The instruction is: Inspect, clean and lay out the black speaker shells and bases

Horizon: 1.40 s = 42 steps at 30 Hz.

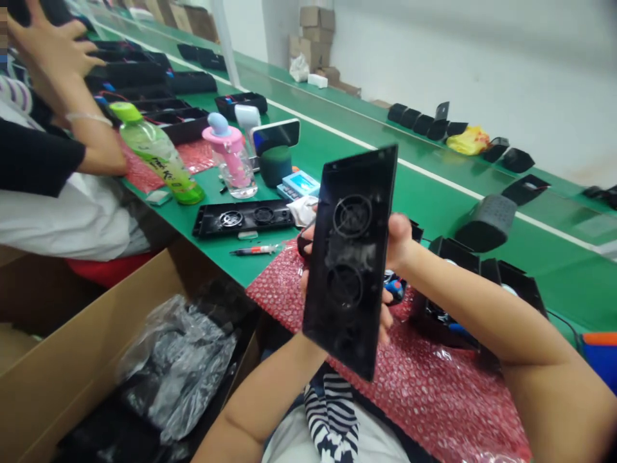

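A black rectangular panel (354, 257) with two round grilles is held up, tilted, in front of me. My left hand (308, 251) grips its left edge, with most of the fingers behind it. Along the right edge my right hand (398, 251) holds it, the fingertips showing below. Red bubble wrap (434, 399) lies beneath on the green table (222, 254). A similar black panel (245, 217) rests on the table to the left, with a syringe-like tube (255, 249) near it. Black speaker housings (453, 257) stand behind my right forearm.
An open cardboard box (96, 347) with clear plastic bags (187, 366) is at lower left. Behind are a green bottle (159, 154), a pink-lidded cup (234, 161) and a phone (277, 135). Another person's arm (81, 122) is at upper left. Housings line the conveyor.
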Available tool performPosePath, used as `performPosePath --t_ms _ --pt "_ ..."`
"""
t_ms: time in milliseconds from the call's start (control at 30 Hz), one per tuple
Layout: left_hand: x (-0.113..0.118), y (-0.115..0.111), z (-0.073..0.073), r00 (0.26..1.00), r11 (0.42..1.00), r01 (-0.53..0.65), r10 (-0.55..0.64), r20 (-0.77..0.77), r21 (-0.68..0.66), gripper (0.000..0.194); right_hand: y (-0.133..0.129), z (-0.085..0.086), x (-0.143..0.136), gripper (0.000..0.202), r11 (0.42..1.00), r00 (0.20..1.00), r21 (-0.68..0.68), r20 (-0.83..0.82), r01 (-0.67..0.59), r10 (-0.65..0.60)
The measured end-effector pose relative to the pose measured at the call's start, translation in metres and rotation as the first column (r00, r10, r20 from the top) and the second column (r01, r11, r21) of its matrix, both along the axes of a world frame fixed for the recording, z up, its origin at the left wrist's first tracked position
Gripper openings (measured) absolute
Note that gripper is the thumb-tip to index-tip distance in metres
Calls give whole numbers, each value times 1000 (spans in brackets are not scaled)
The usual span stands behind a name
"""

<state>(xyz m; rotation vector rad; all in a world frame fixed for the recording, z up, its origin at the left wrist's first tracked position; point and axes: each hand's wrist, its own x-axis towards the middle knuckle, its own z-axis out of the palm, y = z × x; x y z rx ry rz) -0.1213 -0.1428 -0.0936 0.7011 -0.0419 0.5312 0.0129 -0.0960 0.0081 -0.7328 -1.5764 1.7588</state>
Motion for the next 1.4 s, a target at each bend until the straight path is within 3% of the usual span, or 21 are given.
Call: performPosePath --t_ms 33,100,200,267,300,400,467,500,533,567,600,633,700,767,800,867,1033,1133,1200,1333,1400 --pt "3 -2 4 982 982 -187 186 -25 -23 87 -3 9 7 84 991 991 -14 -27 134 -135" --pt "5 -2 9 879 879 -476 475 -32 -13 69 -9 25 21 67 910 909 -12 -40 414 -414" --pt "5 8 10 734 714 -672 678 46 197 74 -19 41 36 59 746 746 15 -23 666 -666" --pt "6 18 10 690 608 -687 717 96 397 75 -26 45 40 62 697 696 -12 -33 717 -717" --pt "6 22 11 650 521 -696 749 126 495 73 -29 46 42 63 691 691 -34 -21 722 -722" --pt "8 29 20 506 129 -653 808 303 747 75 -37 47 48 66 665 667 -56 38 745 -744" --pt "10 25 30 451 -140 -568 771 450 811 71 -38 46 55 70 632 634 -53 113 773 -765" --pt "12 22 35 434 -223 -536 754 493 814 68 -38 44 60 73 610 610 -49 157 791 -777" --pt "14 18 39 423 -251 -516 757 498 819 64 -37 43 66 76 587 581 -39 201 809 -788" --pt "17 14 42 419 -224 -509 779 467 831 61 -36 40 72 79 563 550 -20 247 826 -798" --pt "20 10 44 423 -150 -521 810 406 840 57 -35 38 80 81 546 519 16 290 838 -804" --pt "24 7 46 435 -30 -551 843 317 834 52 -34 36 88 83 539 488 75 334 839 -807" --pt "32 6 49 499 277 -624 861 100 731 45 -35 31 107 82 575 433 273 437 771 -788" --pt "39 9 50 602 540 -653 795 -68 532 49 -37 27 128 82 647 366 519 546 558 -754" --pt "42 11 50 654 635 -642 746 -125 430 53 -40 26 138 85 669 328 622 584 407 -743" --pt "47 16 49 730 749 -607 657 -186 266 61 -44 25 157 97 659 239 744 624 110 -744" --pt "52 16 43 767 807 -591 567 -300 14 64 -52 35 166 128 608 60 688 681 -397 -730" --pt "53 8 42 788 829 -557 508 -348 -52 67 -51 38 145 123 542 37 535 733 -648 -679" --pt "53 4 40 789 833 -551 501 -355 -48 70 -49 36 131 118 528 32 441 788 -726 -615" --pt "49 3 30 733 814 -557 576 -362 168 68 -37 30 121 110 546 25 338 865 -767 -501" --pt "44 4 22 642 706 -537 697 -320 461 62 -29 30 125 102 505 18 313 863 -804 -505"
